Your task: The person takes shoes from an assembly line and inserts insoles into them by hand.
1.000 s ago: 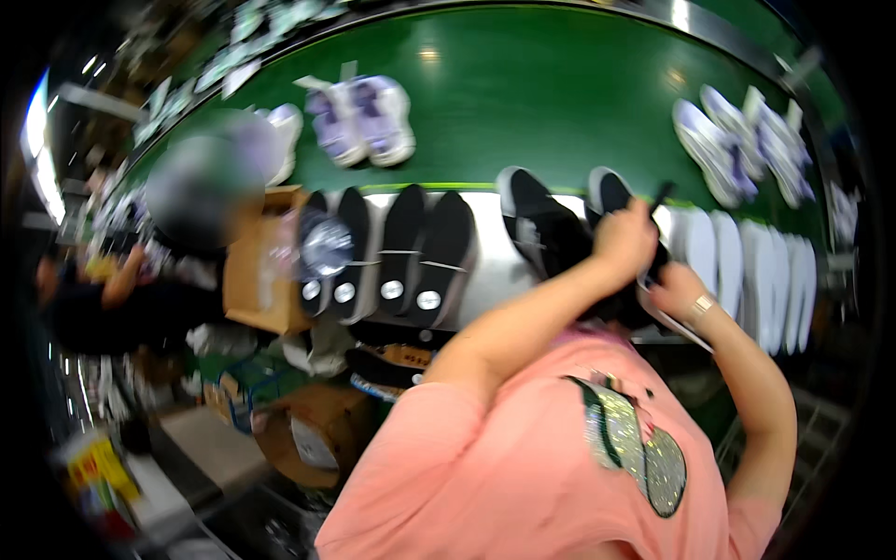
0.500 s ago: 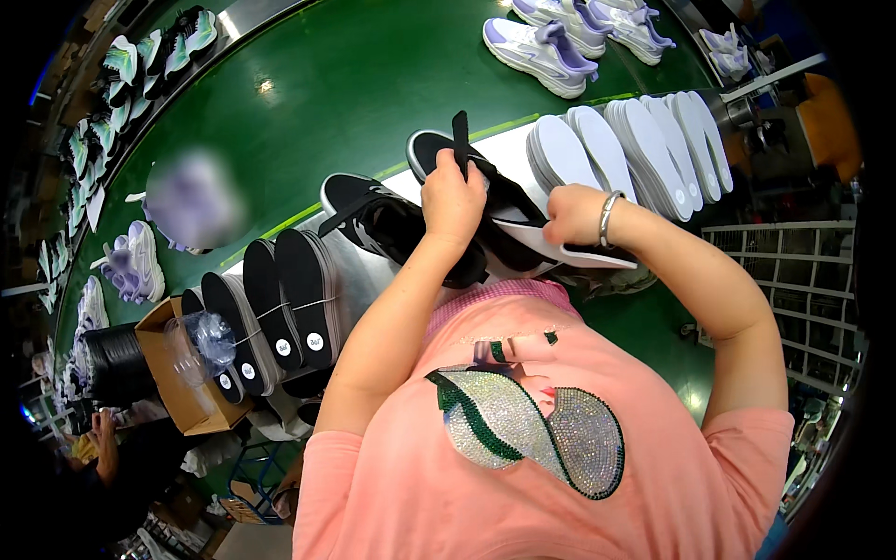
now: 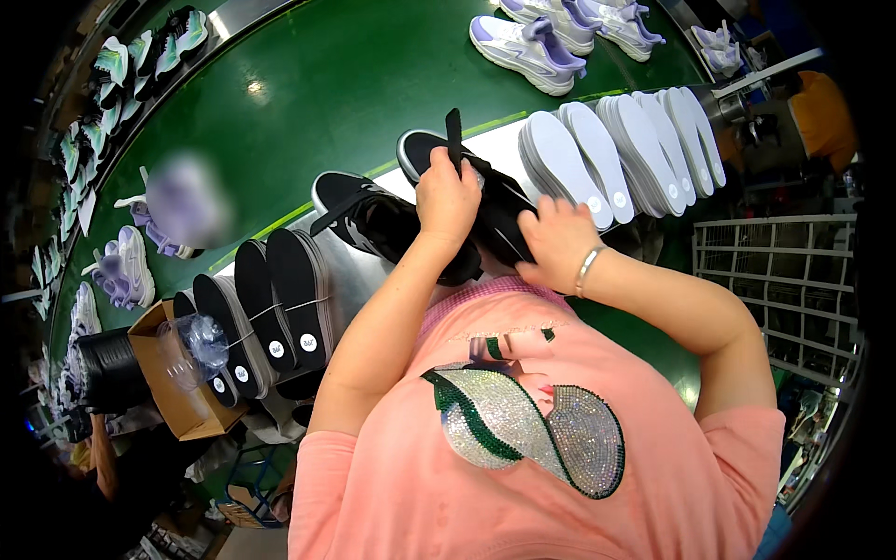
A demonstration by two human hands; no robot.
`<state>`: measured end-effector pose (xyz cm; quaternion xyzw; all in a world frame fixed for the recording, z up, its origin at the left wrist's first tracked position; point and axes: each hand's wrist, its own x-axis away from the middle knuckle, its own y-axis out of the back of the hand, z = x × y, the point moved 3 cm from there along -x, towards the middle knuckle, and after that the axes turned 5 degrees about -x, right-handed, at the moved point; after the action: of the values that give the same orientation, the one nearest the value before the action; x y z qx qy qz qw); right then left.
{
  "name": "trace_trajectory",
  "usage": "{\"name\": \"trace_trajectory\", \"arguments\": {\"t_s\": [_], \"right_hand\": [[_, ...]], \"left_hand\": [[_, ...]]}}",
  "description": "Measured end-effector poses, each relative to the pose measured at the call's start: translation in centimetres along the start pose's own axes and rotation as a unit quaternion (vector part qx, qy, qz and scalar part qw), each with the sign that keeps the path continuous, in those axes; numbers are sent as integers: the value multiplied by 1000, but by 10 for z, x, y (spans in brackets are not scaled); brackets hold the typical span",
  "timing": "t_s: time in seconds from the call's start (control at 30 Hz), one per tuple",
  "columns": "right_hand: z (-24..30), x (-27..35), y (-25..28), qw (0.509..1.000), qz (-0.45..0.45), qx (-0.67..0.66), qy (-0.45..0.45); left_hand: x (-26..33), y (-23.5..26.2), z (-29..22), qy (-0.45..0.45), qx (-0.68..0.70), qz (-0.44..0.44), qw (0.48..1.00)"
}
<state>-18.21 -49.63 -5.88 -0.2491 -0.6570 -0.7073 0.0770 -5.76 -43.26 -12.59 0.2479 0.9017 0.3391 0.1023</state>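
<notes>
My left hand (image 3: 448, 198) grips a black shoe (image 3: 495, 201) by its upper, and the pull strap sticks up above my fingers. My right hand (image 3: 557, 241), with a bracelet on the wrist, is at the shoe's opening. Its fingers are closed on a dark insole (image 3: 509, 245) that lies partly inside the shoe. Both hands hold the shoe just above the white work strip (image 3: 499, 149). A second black shoe (image 3: 364, 217) lies to the left of my left hand.
A row of white insoles (image 3: 616, 154) stands to the right and bundled black insoles (image 3: 280, 299) to the left. Lavender sneakers (image 3: 525, 45) ride the green belt (image 3: 327, 103). A cardboard box (image 3: 177, 401) sits at the lower left and a wire rack (image 3: 784, 289) at the right.
The view has swung and tilted. My right hand has moved from the light-edged insole below the shoe up to the shoe's opening. My left hand has kept its hold on the shoe.
</notes>
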Motion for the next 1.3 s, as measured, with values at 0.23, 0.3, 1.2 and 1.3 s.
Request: {"name": "trace_trajectory", "arguments": {"t_s": [0.23,0.3,1.2,1.3], "right_hand": [[-12,9,4,1000,5,-19,7],[-7,-4,-7,997,-37,-14,69],[6,-80,-61,943,287,141,90],[4,-74,-45,947,293,50,121]], "left_hand": [[4,-1,0,-18,11,8,1000],[5,-1,-1,-23,13,5,1000],[12,-5,3,-4,83,60,995],[11,-5,6,-54,80,11,995]]}}
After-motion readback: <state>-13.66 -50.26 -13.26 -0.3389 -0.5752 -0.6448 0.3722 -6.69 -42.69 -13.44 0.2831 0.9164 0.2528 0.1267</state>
